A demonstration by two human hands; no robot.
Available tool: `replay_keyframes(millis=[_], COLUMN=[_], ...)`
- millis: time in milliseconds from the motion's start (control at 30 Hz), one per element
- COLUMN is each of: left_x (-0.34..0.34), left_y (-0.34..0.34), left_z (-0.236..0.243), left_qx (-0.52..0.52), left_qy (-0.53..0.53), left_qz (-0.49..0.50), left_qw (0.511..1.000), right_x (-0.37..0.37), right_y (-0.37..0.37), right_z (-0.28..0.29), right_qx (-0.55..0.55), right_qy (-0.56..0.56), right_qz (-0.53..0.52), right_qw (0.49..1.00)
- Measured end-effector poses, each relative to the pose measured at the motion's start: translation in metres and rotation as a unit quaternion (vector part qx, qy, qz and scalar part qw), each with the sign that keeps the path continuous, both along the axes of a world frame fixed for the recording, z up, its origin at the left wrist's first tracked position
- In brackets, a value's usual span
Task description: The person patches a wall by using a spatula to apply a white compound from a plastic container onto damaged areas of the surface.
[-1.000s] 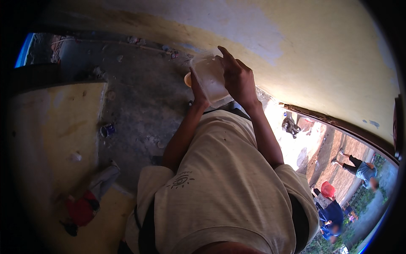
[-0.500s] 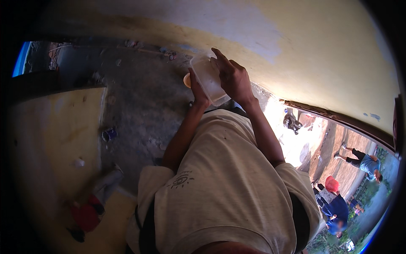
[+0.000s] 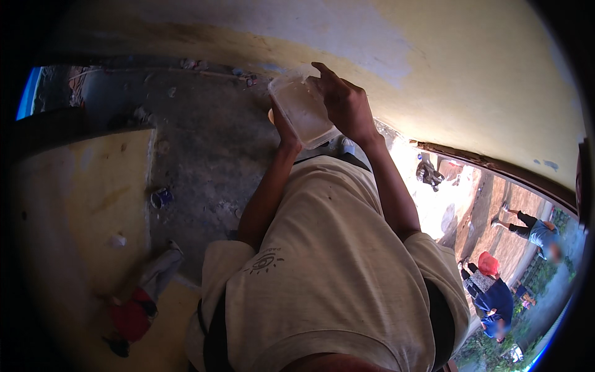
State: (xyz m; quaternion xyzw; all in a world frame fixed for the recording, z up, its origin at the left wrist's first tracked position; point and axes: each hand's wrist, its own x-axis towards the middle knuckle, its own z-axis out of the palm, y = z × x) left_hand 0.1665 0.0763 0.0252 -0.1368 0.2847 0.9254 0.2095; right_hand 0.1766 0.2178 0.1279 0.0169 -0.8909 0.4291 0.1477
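A clear, squarish plastic container (image 3: 305,115) with pale whitish contents is tilted in front of my chest. My left hand (image 3: 284,128) grips its left side, fingers underneath and mostly hidden. At its right edge is my right hand (image 3: 348,106), index finger stretched out toward the wall and the other fingers curled in. Something small and whitish shows by those fingertips; I cannot make out what it is, or whether the fingers touch the rim. Beyond the container stands a yellowish wall (image 3: 446,68) with bluish patches.
A pale orange round vessel (image 3: 271,116) shows partly behind the container. On the grey floor (image 3: 198,149) lies a dark blue can (image 3: 162,198). A person in red (image 3: 133,313) is at lower left. Outside the doorway at right are other people (image 3: 493,297) and a dark bag (image 3: 429,175).
The container has shifted slightly left and tipped so more of its inside shows. My right hand has moved a little away from its middle toward the right rim.
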Motion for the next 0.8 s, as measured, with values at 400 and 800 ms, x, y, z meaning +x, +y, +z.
replay_keyframes(millis=[400, 800], left_x=[-0.002, -0.003], left_y=[0.007, 0.001], left_z=[0.015, -0.01], left_qx=[0.048, 0.013], left_qy=[0.019, 0.002], left_qz=[-0.066, -0.041], left_qw=[0.996, 0.999], right_x=[-0.003, 0.001], right_y=[-0.007, -0.016], right_z=[0.009, -0.015], right_qx=[-0.083, -0.036], right_qy=[-0.008, -0.028], right_qz=[-0.05, -0.054], right_qw=[0.995, 0.997])
